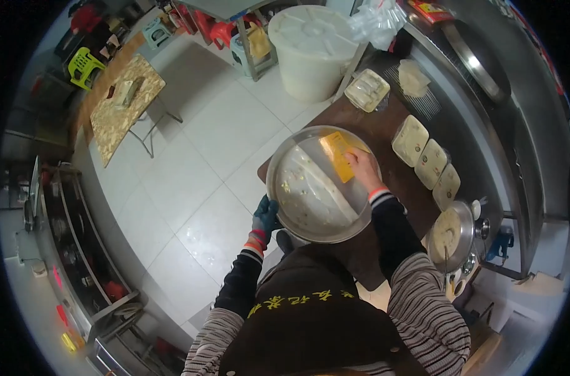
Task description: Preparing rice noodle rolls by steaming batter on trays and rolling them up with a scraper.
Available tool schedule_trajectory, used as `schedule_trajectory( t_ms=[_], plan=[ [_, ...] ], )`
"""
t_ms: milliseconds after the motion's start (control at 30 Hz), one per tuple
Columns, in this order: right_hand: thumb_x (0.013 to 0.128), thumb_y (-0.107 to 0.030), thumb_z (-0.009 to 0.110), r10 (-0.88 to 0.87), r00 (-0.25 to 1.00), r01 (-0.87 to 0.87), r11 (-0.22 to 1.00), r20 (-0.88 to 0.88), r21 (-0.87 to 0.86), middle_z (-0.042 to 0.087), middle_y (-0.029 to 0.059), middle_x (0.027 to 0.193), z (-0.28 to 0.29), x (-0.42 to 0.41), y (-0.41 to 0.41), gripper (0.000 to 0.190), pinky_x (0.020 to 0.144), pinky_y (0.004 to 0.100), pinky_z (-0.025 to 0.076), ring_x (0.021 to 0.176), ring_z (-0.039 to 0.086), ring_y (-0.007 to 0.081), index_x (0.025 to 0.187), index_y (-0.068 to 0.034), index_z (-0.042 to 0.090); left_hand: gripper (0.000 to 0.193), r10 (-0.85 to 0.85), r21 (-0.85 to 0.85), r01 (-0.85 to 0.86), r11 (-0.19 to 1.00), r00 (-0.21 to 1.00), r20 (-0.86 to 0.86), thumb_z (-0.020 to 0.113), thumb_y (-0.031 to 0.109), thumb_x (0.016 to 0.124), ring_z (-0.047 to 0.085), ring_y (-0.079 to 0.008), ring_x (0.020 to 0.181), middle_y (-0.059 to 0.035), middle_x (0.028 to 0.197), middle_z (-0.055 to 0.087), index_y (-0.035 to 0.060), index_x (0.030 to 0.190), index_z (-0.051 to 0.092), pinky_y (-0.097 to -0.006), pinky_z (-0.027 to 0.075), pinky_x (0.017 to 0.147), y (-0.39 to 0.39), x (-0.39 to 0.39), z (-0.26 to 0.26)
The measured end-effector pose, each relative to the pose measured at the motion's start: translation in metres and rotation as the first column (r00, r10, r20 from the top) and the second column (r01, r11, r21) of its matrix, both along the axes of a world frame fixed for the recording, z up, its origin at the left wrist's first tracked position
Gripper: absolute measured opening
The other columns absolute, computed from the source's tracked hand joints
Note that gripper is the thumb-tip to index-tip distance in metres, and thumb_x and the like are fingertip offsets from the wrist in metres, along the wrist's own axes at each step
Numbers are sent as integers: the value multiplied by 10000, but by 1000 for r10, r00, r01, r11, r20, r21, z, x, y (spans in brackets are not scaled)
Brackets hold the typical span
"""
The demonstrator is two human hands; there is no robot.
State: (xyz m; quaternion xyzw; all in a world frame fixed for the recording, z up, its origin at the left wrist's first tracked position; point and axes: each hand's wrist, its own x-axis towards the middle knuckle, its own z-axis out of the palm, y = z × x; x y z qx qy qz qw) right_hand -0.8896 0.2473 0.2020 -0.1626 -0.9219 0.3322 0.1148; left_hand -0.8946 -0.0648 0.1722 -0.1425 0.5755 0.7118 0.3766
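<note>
A round metal pan (278, 211) lies before me over the dark brown table. Inside it, a thin whitish sheet with yellow-green bits is partly rolled or folded along a diagonal edge (325, 185). My left hand (266, 214), in a dark teal glove, grips the pan's left rim. My bare right hand (362, 167) holds a flat orange-yellow scraper (336, 155) over the part of the pan to the right of the sheet.
Several covered pale food trays (409, 141) line the brown table's (332, 115) right side, another (367, 90) its far end. A metal bowl of pale batter (447, 237) stands at right. Beyond are a lidded white bin (313, 51) and, left, a small speckled table (125, 113).
</note>
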Motion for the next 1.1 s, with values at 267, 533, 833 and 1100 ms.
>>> schedule_trajectory(
  t_ms=[267, 533, 833, 1100],
  plan=[
    [778, -157, 566, 261, 959, -239, 954, 109, -180, 599, 116, 740, -11, -13, -46, 127, 600, 344, 464, 685, 587, 268, 835, -57, 617, 435, 37, -104, -39, 994, 999, -19, 485, 316, 876, 574, -122, 733, -9, 1008, 566, 138, 1264, 402, -270, 511, 525, -9, 4, -18],
    [778, -142, 594, 4, 963, -29, 996, -268, -89, 607, 93, 710, 42, 37, -91, 103, 561, 326, 469, 631, 585, 262, 842, -67, 624, 602, -19, -59, 18, 998, 1000, -23, 520, 342, 853, 599, -208, 765, -103, 1131, 512, 116, 1343, 254, -359, 550, 623, -5, 2, -15],
    [806, -211, 563, 51, 983, -7, 971, 176, -239, 612, 121, 727, 11, 101, -15, 178, 608, 339, 468, 671, 595, 271, 877, -59, 625, 485, -30, 6, 30, 1000, 999, -16, 511, 320, 858, 596, -191, 707, -77, 1023, 544, 115, 1270, 357, -352, 556, 597, 0, 2, -4],
    [790, -181, 565, 390, 920, -378, 911, -48, 162, 593, 118, 764, 39, 128, -61, 142, 610, 367, 460, 706, 581, 294, 844, -58, 611, 464, -92, -14, 91, 996, 995, -32, 495, 342, 863, 603, -207, 732, -82, 1033, 541, 122, 1252, 372, -356, 556, 611, -6, 1, -6]
  ],
)
